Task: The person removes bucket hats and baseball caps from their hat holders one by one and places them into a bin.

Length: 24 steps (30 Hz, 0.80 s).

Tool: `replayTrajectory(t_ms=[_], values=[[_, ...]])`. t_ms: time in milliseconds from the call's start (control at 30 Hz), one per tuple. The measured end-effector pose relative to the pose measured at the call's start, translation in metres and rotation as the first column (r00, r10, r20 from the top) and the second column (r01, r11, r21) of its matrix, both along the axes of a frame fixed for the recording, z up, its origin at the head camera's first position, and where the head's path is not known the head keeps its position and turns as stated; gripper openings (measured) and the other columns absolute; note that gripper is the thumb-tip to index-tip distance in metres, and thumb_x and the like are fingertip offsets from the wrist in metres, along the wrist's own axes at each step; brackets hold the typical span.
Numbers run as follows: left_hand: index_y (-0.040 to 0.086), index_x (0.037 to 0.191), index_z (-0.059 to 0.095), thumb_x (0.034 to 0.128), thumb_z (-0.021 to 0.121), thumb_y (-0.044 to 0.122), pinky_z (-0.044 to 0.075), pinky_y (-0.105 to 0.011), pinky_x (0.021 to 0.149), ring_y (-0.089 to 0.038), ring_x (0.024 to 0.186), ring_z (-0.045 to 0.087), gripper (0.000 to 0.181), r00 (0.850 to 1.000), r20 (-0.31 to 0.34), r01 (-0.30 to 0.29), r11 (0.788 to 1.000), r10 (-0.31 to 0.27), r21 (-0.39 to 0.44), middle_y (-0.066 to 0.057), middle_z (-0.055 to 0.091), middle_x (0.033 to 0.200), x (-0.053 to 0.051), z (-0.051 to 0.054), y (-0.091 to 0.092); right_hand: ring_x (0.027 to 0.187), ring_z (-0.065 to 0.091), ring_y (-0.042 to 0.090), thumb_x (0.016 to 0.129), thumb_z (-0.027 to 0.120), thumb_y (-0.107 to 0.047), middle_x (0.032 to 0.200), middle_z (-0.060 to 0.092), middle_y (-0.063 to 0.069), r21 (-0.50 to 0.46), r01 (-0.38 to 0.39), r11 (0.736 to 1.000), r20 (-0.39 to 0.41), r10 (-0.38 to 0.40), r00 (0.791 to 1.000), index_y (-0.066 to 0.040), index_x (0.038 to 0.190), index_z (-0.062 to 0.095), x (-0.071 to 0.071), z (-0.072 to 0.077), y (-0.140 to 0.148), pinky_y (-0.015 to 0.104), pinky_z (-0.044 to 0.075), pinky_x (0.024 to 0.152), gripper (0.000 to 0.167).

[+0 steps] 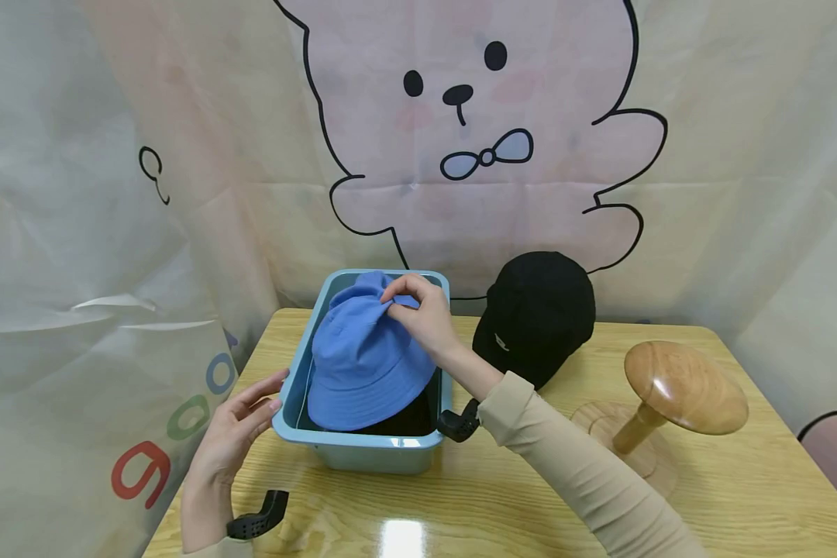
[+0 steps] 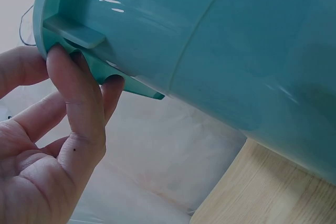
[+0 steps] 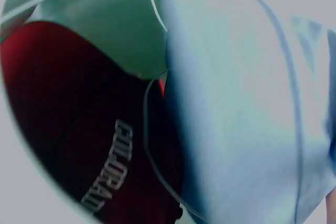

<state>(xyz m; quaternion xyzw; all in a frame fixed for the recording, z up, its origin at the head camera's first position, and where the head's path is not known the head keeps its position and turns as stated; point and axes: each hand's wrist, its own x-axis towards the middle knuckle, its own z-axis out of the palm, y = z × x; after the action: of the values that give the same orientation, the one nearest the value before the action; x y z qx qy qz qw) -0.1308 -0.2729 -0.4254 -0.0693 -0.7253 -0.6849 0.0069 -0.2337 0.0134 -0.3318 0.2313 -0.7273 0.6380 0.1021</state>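
Observation:
A blue bucket hat point(image 1: 370, 356) sits tilted in a light blue plastic bin point(image 1: 363, 438), its brim toward the near side. My right hand point(image 1: 421, 314) pinches the hat's crown between thumb and fingers; in the right wrist view the hat point(image 3: 241, 103) fills the right side, pale and blurred. Beneath it in the bin lies a dark red cap point(image 3: 68, 108) with white lettering. My left hand point(image 1: 233, 426) holds the bin's left rim, and in the left wrist view its bent fingers point(image 2: 79, 93) reach under the handle lip point(image 2: 76, 31).
A black cap point(image 1: 540, 318) stands upright on the wooden table point(image 1: 502, 480), right of the bin. Nearer the right edge is a wooden hat stand point(image 1: 683, 387) with a rounded top. A printed curtain point(image 1: 460, 217) hangs behind and at both sides.

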Motion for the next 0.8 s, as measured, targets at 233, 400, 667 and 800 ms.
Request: replayTrajectory(t_ms=[233, 400, 667, 800], values=[[-0.007, 0.140, 0.043, 0.0975, 0.052, 0.005, 0.053, -0.017, 0.083, -0.001, 0.099, 0.062, 0.045, 1.000, -0.001, 0.012, 1.000, -0.012, 0.009, 0.013, 0.061, 0.117, 0.0007, 0.0004, -0.0005, 0.104, 0.057, 0.025, 0.079, 0.060, 0.006, 0.102, 0.063, 0.013, 0.067, 0.048, 0.997, 0.055, -0.051, 0.997, -0.001, 0.084, 0.067, -0.0087, -0.0038, 0.0086, 0.048, 0.044, 0.099, 0.011], [-0.007, 0.140, 0.043, 0.0975, 0.052, 0.005, 0.053, -0.017, 0.083, -0.001, 0.098, 0.062, 0.045, 1.000, 0.000, 0.010, 1.000, -0.010, 0.005, 0.013, 0.061, 0.117, -0.0001, 0.0008, -0.0005, 0.106, 0.057, 0.027, 0.080, 0.059, 0.007, 0.102, 0.063, 0.017, 0.050, 0.008, 0.999, 0.107, -0.013, 0.994, 0.002, 0.085, 0.065, -0.0107, -0.0053, 0.0103, 0.053, 0.040, 0.104, 0.009], [-0.008, 0.140, 0.042, 0.0973, 0.053, 0.006, 0.052, -0.016, 0.083, 0.001, 0.102, 0.062, 0.047, 1.000, 0.008, -0.006, 1.000, 0.006, -0.020, 0.017, 0.060, 0.120, 0.0001, 0.0020, -0.0001, 0.107, 0.055, 0.023, 0.083, 0.059, 0.005, 0.102, 0.061, 0.013, 0.060, -0.240, 0.969, 0.175, 0.226, 0.958, 0.002, 0.084, 0.063, -0.0102, -0.0037, 0.0058, 0.052, 0.038, 0.105, 0.005], [-0.007, 0.140, 0.042, 0.0974, 0.053, 0.007, 0.052, -0.016, 0.083, 0.000, 0.102, 0.062, 0.046, 1.000, 0.005, -0.005, 1.000, 0.005, -0.020, 0.016, 0.060, 0.120, 0.0008, 0.0013, -0.0002, 0.107, 0.055, 0.023, 0.082, 0.060, 0.003, 0.100, 0.061, 0.011, 0.183, -0.205, 0.961, 0.139, 0.181, 0.973, -0.003, 0.081, 0.064, -0.0095, -0.0031, 0.0054, 0.052, 0.039, 0.104, 0.007]])
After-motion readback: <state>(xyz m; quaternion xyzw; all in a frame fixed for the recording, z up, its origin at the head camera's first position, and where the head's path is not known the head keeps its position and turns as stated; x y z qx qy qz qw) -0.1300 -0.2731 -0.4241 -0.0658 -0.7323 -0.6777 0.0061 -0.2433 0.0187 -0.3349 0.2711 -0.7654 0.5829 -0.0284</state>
